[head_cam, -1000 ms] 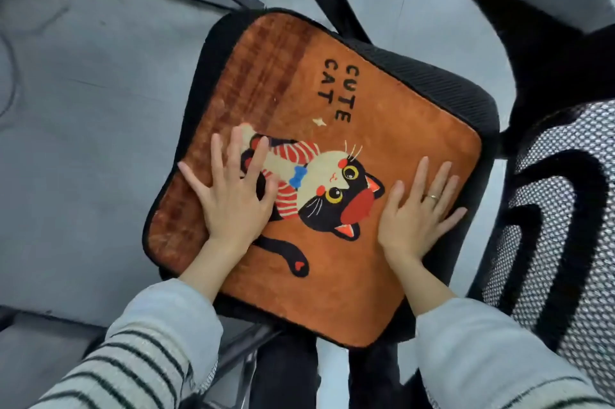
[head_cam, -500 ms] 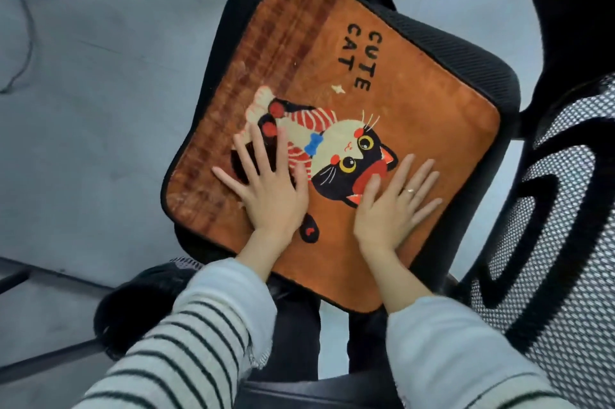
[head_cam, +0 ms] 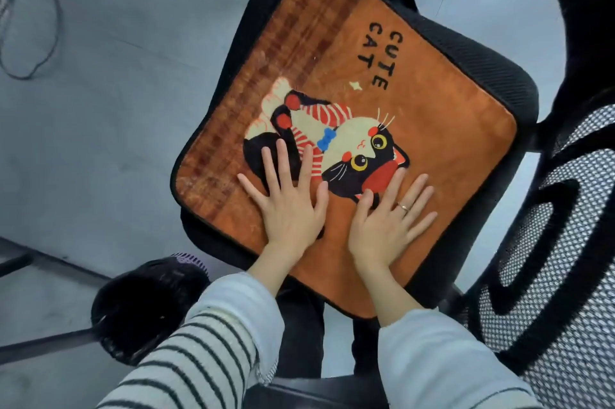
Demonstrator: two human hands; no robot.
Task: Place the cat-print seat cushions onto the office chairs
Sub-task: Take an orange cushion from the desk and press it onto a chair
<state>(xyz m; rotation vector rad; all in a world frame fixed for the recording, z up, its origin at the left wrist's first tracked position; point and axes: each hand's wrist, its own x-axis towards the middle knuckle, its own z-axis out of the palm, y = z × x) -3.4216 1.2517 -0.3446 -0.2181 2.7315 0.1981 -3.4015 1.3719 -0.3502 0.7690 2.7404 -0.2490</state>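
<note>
An orange cat-print cushion (head_cam: 416, 115) with the words CUTE CAT lies flat on the black seat of an office chair (head_cam: 499, 82). My left hand (head_cam: 289, 205) rests palm down on the cushion's near part, fingers spread over the cat's body. My right hand (head_cam: 386, 225) lies flat beside it, fingers spread, a ring on one finger, just below the cat's head. Neither hand holds anything. The two hands are close together, almost touching at the thumbs.
The chair's mesh backrest (head_cam: 549, 275) stands at the right. A black slipper (head_cam: 149, 305) is on the grey floor (head_cam: 116, 125) at lower left. Dark chair legs (head_cam: 40, 342) cross the floor, and a thin cable (head_cam: 30, 42) loops at upper left.
Both hands have slid toward me over the cushion and drawn closer together. The view has shifted so the cushion sits higher and the slipper has come into sight.
</note>
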